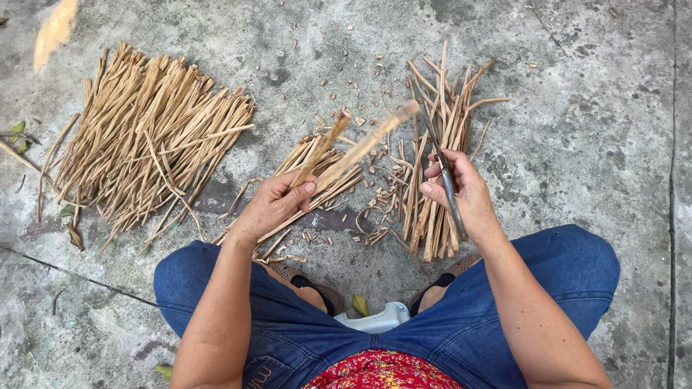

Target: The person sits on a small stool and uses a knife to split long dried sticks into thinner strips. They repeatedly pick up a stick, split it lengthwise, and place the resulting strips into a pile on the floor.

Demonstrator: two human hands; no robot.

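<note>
Dry split stalks [353, 148] in left hand [274, 205], knife [443, 173] in right hand [465, 194]

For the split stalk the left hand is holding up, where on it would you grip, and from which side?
Grip the near end, as the left hand does now, coming from below and the left. The split stalk slants up and away to the right, its two halves spreading apart toward the far tips, so only the lower part is joined and firm. That also leaves the far end free toward the knife in the right hand.

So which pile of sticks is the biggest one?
The pile on the far left is biggest: a wide, thick fan of sticks, apart from both hands. The middle pile and the right pile are much thinner.
</note>
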